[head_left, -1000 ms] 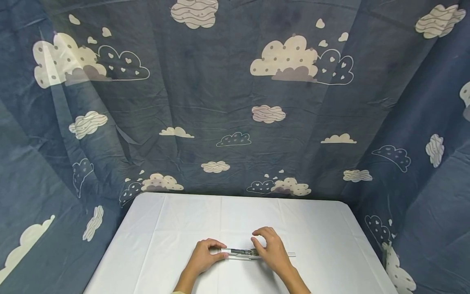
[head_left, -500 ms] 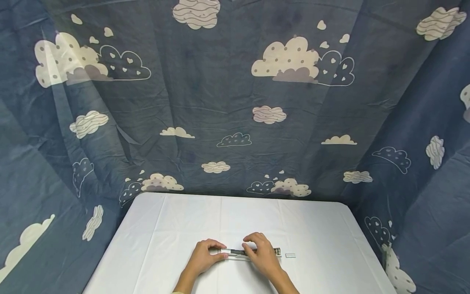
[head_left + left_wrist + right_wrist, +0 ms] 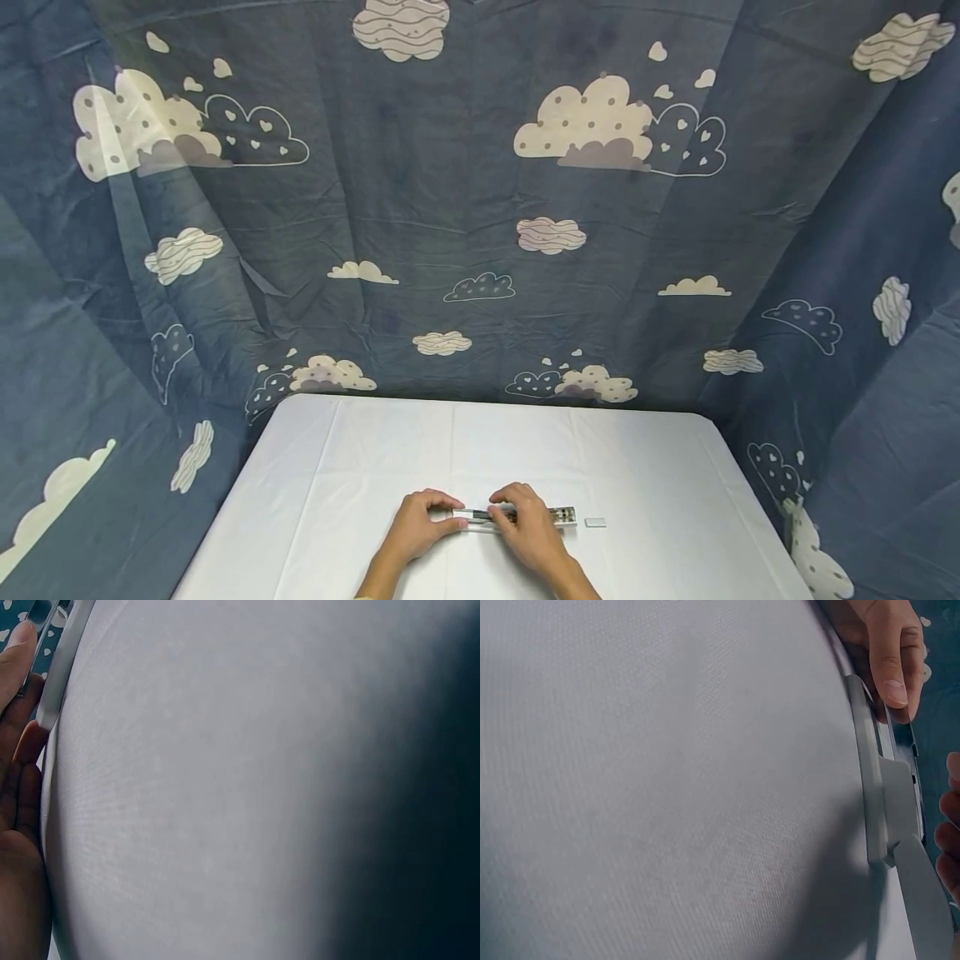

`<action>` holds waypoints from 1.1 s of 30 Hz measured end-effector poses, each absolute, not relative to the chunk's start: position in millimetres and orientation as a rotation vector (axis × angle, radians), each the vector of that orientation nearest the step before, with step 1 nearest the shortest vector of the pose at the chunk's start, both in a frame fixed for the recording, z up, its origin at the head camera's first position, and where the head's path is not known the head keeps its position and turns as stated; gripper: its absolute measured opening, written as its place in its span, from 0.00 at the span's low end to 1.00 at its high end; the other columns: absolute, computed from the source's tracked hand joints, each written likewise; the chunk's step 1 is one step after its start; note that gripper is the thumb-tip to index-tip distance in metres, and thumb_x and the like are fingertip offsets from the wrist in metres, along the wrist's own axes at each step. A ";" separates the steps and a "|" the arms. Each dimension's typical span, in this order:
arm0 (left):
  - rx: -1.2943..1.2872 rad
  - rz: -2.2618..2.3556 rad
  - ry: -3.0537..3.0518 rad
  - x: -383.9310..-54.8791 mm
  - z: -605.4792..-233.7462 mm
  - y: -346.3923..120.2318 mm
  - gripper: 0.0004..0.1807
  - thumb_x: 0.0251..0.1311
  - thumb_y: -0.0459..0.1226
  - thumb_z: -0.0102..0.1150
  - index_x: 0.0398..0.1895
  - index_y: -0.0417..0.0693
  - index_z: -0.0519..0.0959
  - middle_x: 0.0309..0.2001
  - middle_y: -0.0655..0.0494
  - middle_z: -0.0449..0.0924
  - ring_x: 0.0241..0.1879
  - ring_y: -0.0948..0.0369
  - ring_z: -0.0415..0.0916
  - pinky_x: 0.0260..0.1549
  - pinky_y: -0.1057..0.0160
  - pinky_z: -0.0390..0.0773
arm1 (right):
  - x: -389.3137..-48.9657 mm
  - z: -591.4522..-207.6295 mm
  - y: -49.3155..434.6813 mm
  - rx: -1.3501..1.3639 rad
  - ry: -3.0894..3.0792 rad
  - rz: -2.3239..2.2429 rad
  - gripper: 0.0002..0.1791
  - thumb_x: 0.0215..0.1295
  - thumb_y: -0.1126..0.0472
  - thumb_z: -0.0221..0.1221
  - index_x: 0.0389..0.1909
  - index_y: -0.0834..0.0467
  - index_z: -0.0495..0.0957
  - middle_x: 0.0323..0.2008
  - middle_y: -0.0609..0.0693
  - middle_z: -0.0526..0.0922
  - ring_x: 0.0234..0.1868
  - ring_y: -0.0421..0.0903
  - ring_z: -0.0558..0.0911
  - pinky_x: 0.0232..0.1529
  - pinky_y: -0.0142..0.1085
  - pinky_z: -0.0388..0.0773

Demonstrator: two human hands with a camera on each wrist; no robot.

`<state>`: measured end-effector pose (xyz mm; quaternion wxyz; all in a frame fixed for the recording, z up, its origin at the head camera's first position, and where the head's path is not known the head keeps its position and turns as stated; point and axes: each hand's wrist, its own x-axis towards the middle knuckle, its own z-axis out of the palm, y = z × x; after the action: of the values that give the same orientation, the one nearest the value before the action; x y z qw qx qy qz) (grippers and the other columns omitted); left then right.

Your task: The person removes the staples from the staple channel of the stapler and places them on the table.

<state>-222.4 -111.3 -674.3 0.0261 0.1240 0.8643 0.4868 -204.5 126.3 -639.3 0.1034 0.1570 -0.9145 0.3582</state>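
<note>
A long, slim, white-and-grey object [image 3: 564, 516] lies across the near middle of the table, with dark and metallic-looking detail along its top. Its exact kind cannot be told. My left hand [image 3: 417, 523] pinches its left end between thumb and fingers. Over its middle is my right hand [image 3: 528, 529], fingers bent and thumb low, covering part of it; whether it grips anything is hidden. In the right wrist view, a grey flap [image 3: 922, 900] angles away from the object's side, beside my right hand's curled fingers [image 3: 949, 825]. The left wrist view catches only the left hand [image 3: 19, 765] and one edge.
A small pale rectangular piece [image 3: 595, 522] lies on the white table [image 3: 390, 442] just past the object's right end. Dark blue cloth [image 3: 465, 192] printed with clouds hangs behind the table and along both sides.
My right hand has moved left and lower along the object, uncovering its right end and a gap before the small pale piece. The left hand keeps its hold.
</note>
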 end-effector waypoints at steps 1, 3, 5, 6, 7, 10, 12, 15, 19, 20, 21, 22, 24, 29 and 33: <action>0.385 1.503 2.673 -222.2 -674.3 -111.3 0.16 0.50 0.57 0.76 0.40 0.66 0.89 0.47 0.66 0.88 0.57 0.50 0.82 0.63 0.36 0.75 | -204.0 -639.8 125.3 0.477 -2.702 1.061 0.05 0.68 0.57 0.68 0.42 0.51 0.85 0.43 0.38 0.86 0.49 0.41 0.83 0.54 0.44 0.84; 0.399 1.500 2.681 -221.8 -674.2 -111.3 0.16 0.51 0.57 0.76 0.40 0.65 0.89 0.47 0.66 0.88 0.56 0.50 0.82 0.62 0.36 0.76 | -202.9 -640.7 123.4 0.499 -2.711 1.055 0.05 0.69 0.57 0.67 0.42 0.51 0.85 0.43 0.39 0.86 0.49 0.42 0.83 0.54 0.44 0.84; 0.401 1.499 2.684 -222.0 -673.8 -110.9 0.16 0.51 0.57 0.76 0.40 0.66 0.89 0.47 0.66 0.88 0.56 0.51 0.82 0.62 0.37 0.76 | -202.3 -641.5 122.1 0.516 -2.718 1.050 0.05 0.69 0.55 0.67 0.42 0.50 0.85 0.44 0.40 0.86 0.49 0.42 0.83 0.53 0.44 0.84; 0.404 1.499 2.686 -222.1 -673.8 -110.8 0.16 0.51 0.57 0.76 0.41 0.66 0.89 0.47 0.66 0.88 0.56 0.51 0.82 0.61 0.37 0.77 | -202.3 -641.9 121.5 0.526 -2.719 1.044 0.05 0.70 0.55 0.67 0.42 0.50 0.85 0.44 0.40 0.86 0.49 0.42 0.83 0.53 0.44 0.85; 0.406 1.501 2.686 -222.1 -673.5 -110.7 0.16 0.51 0.57 0.76 0.41 0.66 0.89 0.47 0.66 0.88 0.56 0.51 0.82 0.61 0.37 0.77 | -202.3 -642.1 120.9 0.530 -2.724 1.033 0.05 0.70 0.54 0.66 0.42 0.49 0.85 0.44 0.40 0.86 0.49 0.42 0.83 0.53 0.44 0.85; 0.400 1.504 2.686 -222.7 -673.6 -110.7 0.16 0.51 0.58 0.76 0.40 0.66 0.89 0.47 0.66 0.88 0.56 0.51 0.82 0.61 0.37 0.77 | -202.9 -643.0 119.4 0.536 -2.733 1.016 0.03 0.70 0.54 0.66 0.41 0.47 0.85 0.44 0.38 0.85 0.49 0.41 0.82 0.53 0.43 0.84; 0.400 1.505 2.685 -223.3 -674.0 -110.8 0.16 0.51 0.58 0.76 0.40 0.66 0.89 0.46 0.67 0.88 0.56 0.51 0.82 0.61 0.37 0.77 | -203.1 -642.8 118.7 0.540 -2.739 1.008 0.03 0.70 0.54 0.66 0.41 0.47 0.85 0.44 0.38 0.85 0.49 0.40 0.82 0.53 0.42 0.84; 0.407 1.510 2.682 -224.8 -674.9 -110.9 0.15 0.52 0.57 0.76 0.40 0.66 0.89 0.46 0.67 0.88 0.56 0.51 0.82 0.62 0.38 0.77 | -203.2 -643.0 117.9 0.555 -2.733 0.998 0.02 0.70 0.55 0.66 0.40 0.47 0.85 0.43 0.37 0.85 0.47 0.40 0.82 0.51 0.40 0.85; 0.407 1.518 2.672 -226.3 -676.5 -110.9 0.16 0.51 0.57 0.75 0.40 0.66 0.89 0.46 0.67 0.87 0.57 0.51 0.82 0.63 0.38 0.76 | -203.2 -644.0 116.3 0.598 -2.728 0.983 0.03 0.70 0.54 0.66 0.38 0.48 0.85 0.41 0.37 0.85 0.45 0.38 0.81 0.48 0.37 0.85; 0.407 1.520 2.670 -226.4 -677.0 -110.8 0.16 0.51 0.57 0.75 0.40 0.66 0.89 0.47 0.67 0.87 0.57 0.51 0.82 0.63 0.37 0.76 | -203.2 -644.1 115.7 0.607 -2.730 0.978 0.03 0.70 0.54 0.66 0.37 0.48 0.85 0.40 0.37 0.85 0.44 0.38 0.81 0.47 0.36 0.85; 0.406 1.523 2.666 -226.4 -677.2 -110.7 0.16 0.51 0.57 0.75 0.40 0.66 0.89 0.47 0.67 0.88 0.57 0.50 0.82 0.63 0.37 0.76 | -203.3 -644.4 115.2 0.615 -2.734 0.975 0.03 0.70 0.54 0.65 0.38 0.48 0.85 0.40 0.36 0.84 0.45 0.37 0.81 0.48 0.36 0.85; 0.408 1.524 2.666 -226.3 -677.3 -110.5 0.16 0.51 0.57 0.75 0.40 0.66 0.89 0.47 0.67 0.88 0.57 0.50 0.82 0.62 0.36 0.76 | -203.6 -644.6 114.6 0.617 -2.740 0.975 0.04 0.70 0.53 0.65 0.38 0.48 0.85 0.40 0.36 0.84 0.45 0.37 0.80 0.48 0.35 0.84; 0.405 1.526 2.663 -226.0 -677.6 -110.1 0.16 0.51 0.57 0.76 0.40 0.65 0.89 0.47 0.66 0.88 0.57 0.50 0.81 0.63 0.36 0.75 | -204.3 -644.7 113.5 0.614 -2.751 0.974 0.05 0.71 0.52 0.65 0.38 0.48 0.86 0.41 0.35 0.84 0.46 0.37 0.80 0.50 0.36 0.84; 0.387 1.522 2.669 -225.8 -676.6 -109.7 0.16 0.50 0.57 0.76 0.40 0.65 0.89 0.46 0.66 0.88 0.56 0.51 0.82 0.62 0.36 0.75 | -206.0 -643.7 110.4 0.621 -2.754 0.956 0.04 0.69 0.54 0.67 0.38 0.48 0.87 0.41 0.37 0.83 0.46 0.37 0.80 0.50 0.37 0.84; 0.381 1.526 2.662 -226.1 -675.5 -110.1 0.16 0.50 0.57 0.76 0.40 0.65 0.89 0.46 0.66 0.88 0.56 0.51 0.82 0.62 0.36 0.75 | -206.3 -642.7 108.1 0.630 -2.753 0.942 0.02 0.67 0.56 0.68 0.37 0.49 0.88 0.40 0.39 0.83 0.45 0.38 0.80 0.48 0.37 0.84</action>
<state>-226.1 -110.1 -675.5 0.0247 0.1231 0.8608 0.4933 -206.3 108.1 -642.7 0.0822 0.2108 -0.9216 0.3153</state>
